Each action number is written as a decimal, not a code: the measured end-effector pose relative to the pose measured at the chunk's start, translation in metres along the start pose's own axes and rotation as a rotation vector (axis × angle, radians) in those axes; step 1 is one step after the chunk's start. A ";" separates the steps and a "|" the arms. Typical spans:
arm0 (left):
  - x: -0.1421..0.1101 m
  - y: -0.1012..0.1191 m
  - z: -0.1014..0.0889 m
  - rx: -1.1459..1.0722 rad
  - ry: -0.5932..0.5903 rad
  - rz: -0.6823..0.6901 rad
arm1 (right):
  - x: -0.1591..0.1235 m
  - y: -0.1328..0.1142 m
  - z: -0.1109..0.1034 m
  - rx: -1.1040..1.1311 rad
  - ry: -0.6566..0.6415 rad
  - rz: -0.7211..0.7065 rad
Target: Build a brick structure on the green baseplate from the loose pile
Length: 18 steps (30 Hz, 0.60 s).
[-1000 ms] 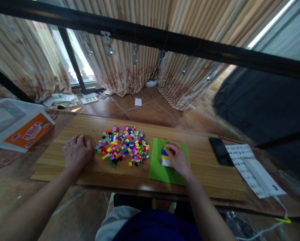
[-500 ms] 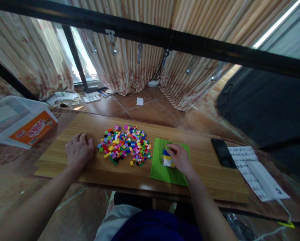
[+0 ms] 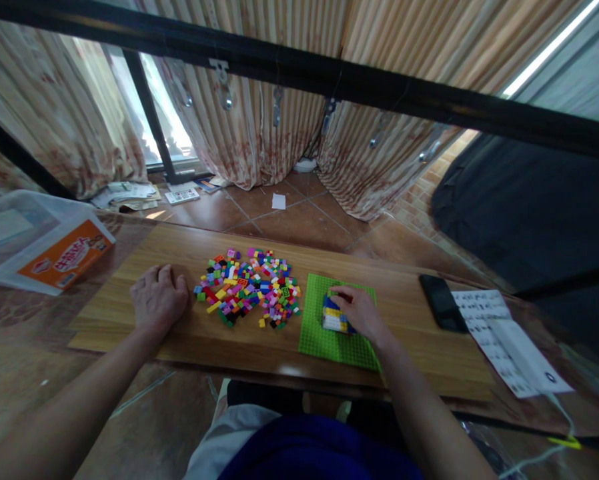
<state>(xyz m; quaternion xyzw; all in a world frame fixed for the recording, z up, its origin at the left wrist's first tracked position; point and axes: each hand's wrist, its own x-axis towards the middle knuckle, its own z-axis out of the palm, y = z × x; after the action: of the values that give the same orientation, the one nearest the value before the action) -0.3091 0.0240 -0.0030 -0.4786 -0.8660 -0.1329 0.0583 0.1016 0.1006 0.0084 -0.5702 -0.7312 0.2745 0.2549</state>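
Note:
My left hand (image 3: 158,297) lies palm down on the wooden board, fingers slightly bent and holding nothing, left of a loose pile of colourful toy bricks (image 3: 249,287). My right hand (image 3: 359,310) is over a small block of joined bricks (image 3: 335,320), with white, yellow and blue layers. Its thumb and fingertips are drawn together at the top of this block; anything between them is too small or hidden to make out. Under the block is a bright green studded baseplate (image 3: 314,340). The hand covers the block's right part.
A clear plastic bin (image 3: 44,247) with an orange label stands at the far left. On the right are a black phone (image 3: 444,303) and a printed white sheet (image 3: 509,343) with a white cable. A dark metal bar (image 3: 299,63) crosses in front of the curtains.
My right hand has shifted slightly at the top of the brick block, and the red bit seen near its fingers no longer shows. The left hand stays in place.

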 end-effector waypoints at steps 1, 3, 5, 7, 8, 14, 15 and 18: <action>0.000 0.000 0.000 0.002 -0.001 0.002 | 0.001 0.000 -0.001 0.003 -0.012 0.016; 0.000 -0.001 0.000 0.002 0.001 0.008 | 0.003 -0.001 -0.002 -0.002 -0.038 0.031; 0.000 -0.001 0.000 -0.002 0.011 0.012 | 0.004 0.000 -0.003 0.010 -0.062 0.029; 0.000 -0.001 0.000 -0.004 0.020 0.011 | 0.004 0.003 -0.003 0.081 -0.087 0.028; -0.001 -0.001 -0.001 -0.003 0.021 0.010 | 0.004 0.005 -0.004 0.140 -0.090 0.031; -0.001 0.001 -0.003 0.011 0.012 0.001 | 0.007 0.011 -0.018 0.470 0.234 0.144; -0.001 0.001 -0.003 0.012 0.014 -0.003 | 0.010 0.010 -0.021 0.468 0.291 0.166; -0.001 0.001 -0.001 0.014 0.019 -0.006 | 0.017 -0.002 -0.025 0.390 0.350 0.153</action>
<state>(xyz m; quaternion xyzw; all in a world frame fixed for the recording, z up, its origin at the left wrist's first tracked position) -0.3079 0.0229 -0.0025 -0.4744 -0.8676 -0.1317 0.0696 0.1132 0.1190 0.0287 -0.6025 -0.5642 0.3259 0.4609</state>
